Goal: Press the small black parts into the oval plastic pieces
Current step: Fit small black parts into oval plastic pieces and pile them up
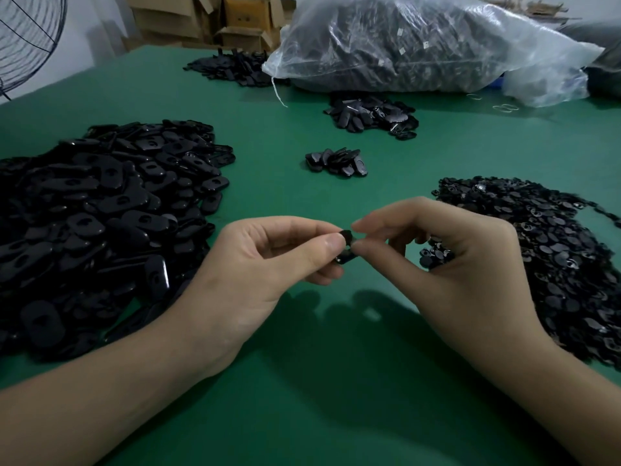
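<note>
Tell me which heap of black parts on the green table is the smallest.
The little heap at the centre of the table; the left heap, the right heap and both rear heaps spread wider.

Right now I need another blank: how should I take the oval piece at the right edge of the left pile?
Probably pinch the oval piece across its long sides, coming from above and the right: it lies roughly flat on the green table, that side clear of the pile.

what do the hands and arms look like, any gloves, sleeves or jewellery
Nothing is worn. The left hand and right hand have no gloves or rings. The left forearm and right forearm show no sleeve or watch up to the frame's edge.
</note>
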